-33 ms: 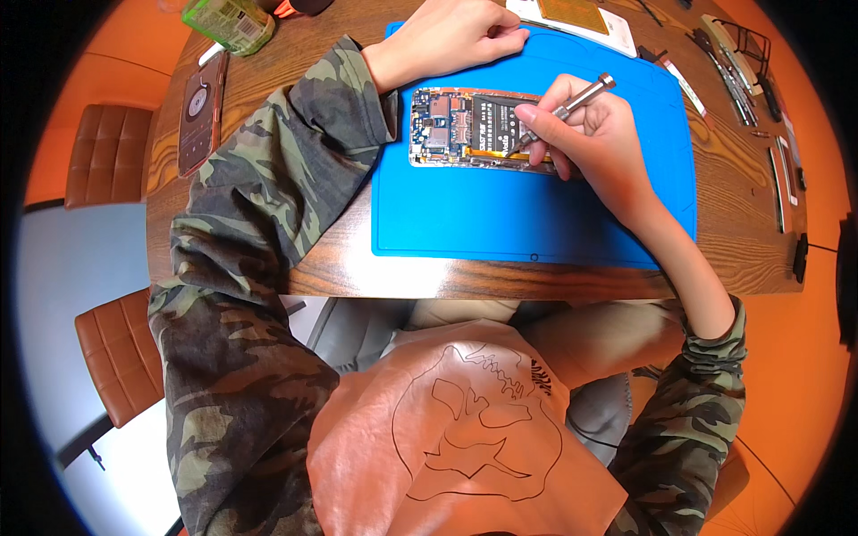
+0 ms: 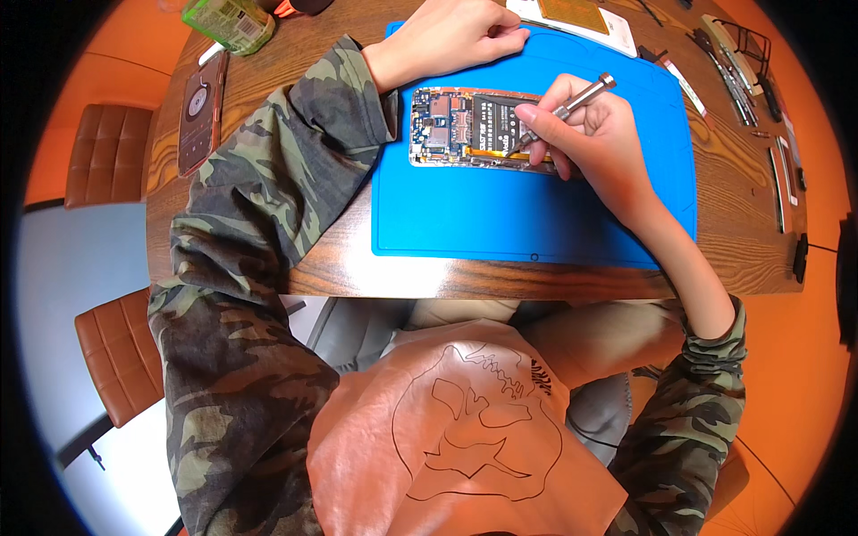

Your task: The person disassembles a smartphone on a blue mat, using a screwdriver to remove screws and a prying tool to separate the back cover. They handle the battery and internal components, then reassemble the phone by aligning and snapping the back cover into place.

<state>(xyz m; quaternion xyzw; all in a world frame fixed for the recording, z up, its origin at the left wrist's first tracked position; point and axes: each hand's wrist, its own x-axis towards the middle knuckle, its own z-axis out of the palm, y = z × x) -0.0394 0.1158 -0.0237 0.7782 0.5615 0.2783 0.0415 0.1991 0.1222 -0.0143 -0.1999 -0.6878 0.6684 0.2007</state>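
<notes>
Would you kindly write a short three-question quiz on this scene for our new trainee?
1. Which hand holds the metal tool?
2. True or false: the opened phone lies directly on bare wood.
3. Where is the other phone?
A) On the blue mat
B) On the table, left of the mat
C) On the table, right of the mat

Key:
1. The right hand.
2. False; it lies on the blue mat.
3. B.
</notes>
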